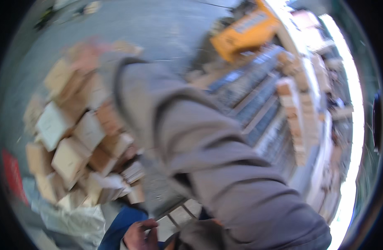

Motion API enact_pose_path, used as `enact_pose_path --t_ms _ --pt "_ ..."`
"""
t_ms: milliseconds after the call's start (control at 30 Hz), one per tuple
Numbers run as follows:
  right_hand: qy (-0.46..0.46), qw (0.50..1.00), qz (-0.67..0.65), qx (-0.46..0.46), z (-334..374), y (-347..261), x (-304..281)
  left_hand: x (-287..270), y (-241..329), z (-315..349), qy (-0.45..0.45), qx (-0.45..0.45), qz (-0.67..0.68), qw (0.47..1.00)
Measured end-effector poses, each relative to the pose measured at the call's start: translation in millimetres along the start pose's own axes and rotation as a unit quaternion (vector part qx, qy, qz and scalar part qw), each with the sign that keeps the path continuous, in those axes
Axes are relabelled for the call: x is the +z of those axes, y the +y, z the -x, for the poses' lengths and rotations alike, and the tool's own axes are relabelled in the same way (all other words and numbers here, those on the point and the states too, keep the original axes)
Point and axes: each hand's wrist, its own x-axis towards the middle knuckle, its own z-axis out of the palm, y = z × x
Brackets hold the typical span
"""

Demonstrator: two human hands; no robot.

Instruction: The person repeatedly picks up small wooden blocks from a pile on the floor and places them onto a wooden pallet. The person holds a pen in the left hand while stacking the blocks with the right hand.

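My right arm, in a grey-brown sleeve, crosses the middle from the lower right toward the upper left. At its far end my right hand point(86, 55) is a pinkish smear over the top of a pile of tan blocks point(72, 156), some with pale faces. Motion blur hides its fingers and anything they may hold. Low in the picture, my left hand point(139, 235) is close to my body, beside blue trousers point(124, 225). Its fingers are loosely bent and apart, and I see nothing in them.
A yellow-orange machine part point(243, 35) sits at the upper right. Below it lies a slatted surface point(258, 112) with a row of stacked blocks point(293, 121) along its right side. Crumpled clear plastic point(74, 223) and a red object point(14, 176) are at the lower left.
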Motion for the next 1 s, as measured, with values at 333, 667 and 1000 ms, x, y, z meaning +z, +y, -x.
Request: enact_pose_path --t_ms 333,667,1000 --pt "0.153 0.978 -0.079 0.116 25.7 -21.1 -28.0 -25.9 -2.7 27.2 0.070 0.013 0.004 0.997" --pt "0.149 0.812 -0.530 0.193 161.3 19.3 -90.4 -17.3 6.4 34.8 0.094 0.028 -0.062 0.993" --pt "0.296 0.667 -0.608 0.312 541.4 118.0 -104.4 40.4 -11.0 8.1 0.079 0.029 -0.098 0.992"
